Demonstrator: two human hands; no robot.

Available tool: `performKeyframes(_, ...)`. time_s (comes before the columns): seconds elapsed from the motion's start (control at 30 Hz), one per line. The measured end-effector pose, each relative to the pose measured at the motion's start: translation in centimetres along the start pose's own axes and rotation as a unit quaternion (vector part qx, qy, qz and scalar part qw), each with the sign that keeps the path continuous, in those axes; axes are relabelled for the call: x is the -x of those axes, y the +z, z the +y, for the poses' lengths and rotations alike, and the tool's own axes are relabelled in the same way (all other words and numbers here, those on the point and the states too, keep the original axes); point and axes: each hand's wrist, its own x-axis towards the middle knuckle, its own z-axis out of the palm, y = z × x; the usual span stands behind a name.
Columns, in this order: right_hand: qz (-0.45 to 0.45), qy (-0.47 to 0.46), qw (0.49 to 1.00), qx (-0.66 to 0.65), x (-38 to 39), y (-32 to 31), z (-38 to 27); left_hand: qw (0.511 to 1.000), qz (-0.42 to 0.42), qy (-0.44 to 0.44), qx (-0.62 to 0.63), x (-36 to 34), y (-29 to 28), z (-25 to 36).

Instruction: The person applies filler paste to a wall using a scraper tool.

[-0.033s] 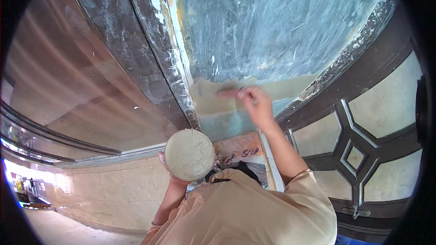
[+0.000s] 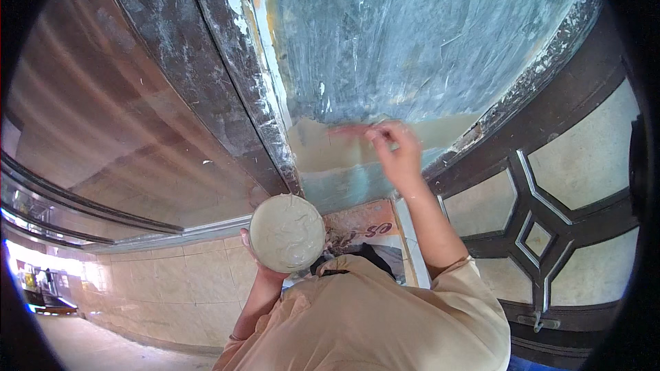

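Observation:
My left hand (image 2: 266, 269) is closed around the edge of a round tub (image 2: 254, 227), holding it level in front of my body. Pale grey-beige putty (image 2: 287, 233) fills it to the rim. My right hand (image 2: 400, 150) is raised at the blue-grey panel (image 2: 405, 41), its fingers pinched on a reddish putty knife (image 2: 349, 130) that is smeared by motion. The blade lies at the upper edge of a smooth beige band of putty (image 2: 313, 148), spread across the lower panel. Below the band the blue-grey surface shows again.
A scuffed dark wooden frame (image 2: 251, 110) borders the panel on the left, beside a glossy brown surface (image 2: 103, 110). On the right stands a dark door (image 2: 509, 172) with pale panes and a latch (image 2: 538, 320). A printed sheet (image 2: 361, 223) lies below the panel.
My right hand has shifted slightly right and up along the panel with the putty knife. My left hand and the tub have stayed nearly in place.

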Motion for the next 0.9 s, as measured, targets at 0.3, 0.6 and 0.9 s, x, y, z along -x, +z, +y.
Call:
performKeyframes(0.3,-0.086,-0.003,0.996,0.011,2.5,-0.6,1.7,0.985,-0.018,0.026,-0.167,-0.6,0.4,-1.6)
performKeyframes(0.6,0.114,-0.052,0.991,-0.057,-3.3,-3.2,-4.4,0.983,0.073,0.043,-0.161,-1.1,0.5,-3.9)
performKeyframes(0.9,-0.161,-0.106,0.978,0.078,2.8,1.7,4.8,0.979,0.074,0.061,-0.178,-0.6,1.8,-5.8)
